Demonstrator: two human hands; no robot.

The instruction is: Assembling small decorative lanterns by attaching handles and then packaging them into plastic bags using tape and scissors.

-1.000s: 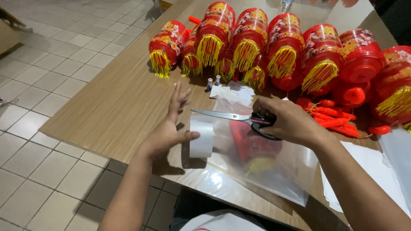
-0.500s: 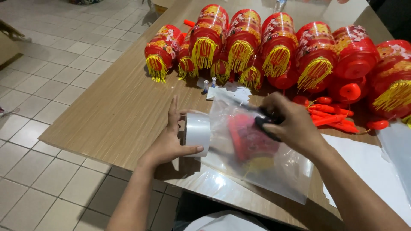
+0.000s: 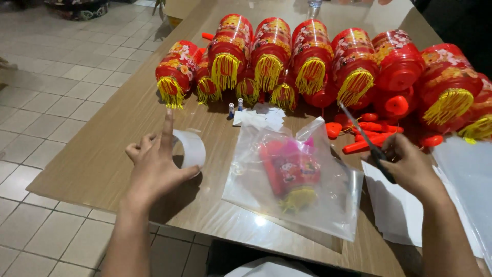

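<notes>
Left hand [image 3: 156, 166] sits lower left of the frame, over the brown wooden tabletop [image 3: 92, 154], thumb and fingers pinched on a roll of clear wide packing tape [image 3: 190, 149], index finger sticking straight up. So gripping the roll, which stands on edge just right of the knuckles.

Right hand [image 3: 410, 166] over at the right edge, closed around the black handles of a pair of scissors [image 3: 366, 141], blades pointing up and left toward the lantern pile. Can't really tell if the blades are open or together, look pretty much shut from here.

Dead centre, between both hands: a clear plastic bag [image 3: 294, 179] lying flat on the table, holding a folded red lantern with a pink bit and a yellow tassel [image 3: 289, 172] inside. Neither hand touching it right now.

Across the top of the frame, a whole row of red cylindrical paper lanterns with yellow fringe tassels [image 3: 307, 56], lying on their sides. Just below them, a few small white paper slips [image 3: 261, 119] and two tiny batteries [image 3: 234, 107] standing up. Right of that, loose red plastic sticks and caps [image 3: 376, 136] scattered about.

Lower right, stack of empty clear bags [image 3: 461, 179] under and beside the right forearm. Pale tiled floor [image 3: 46, 92] down the left side.
</notes>
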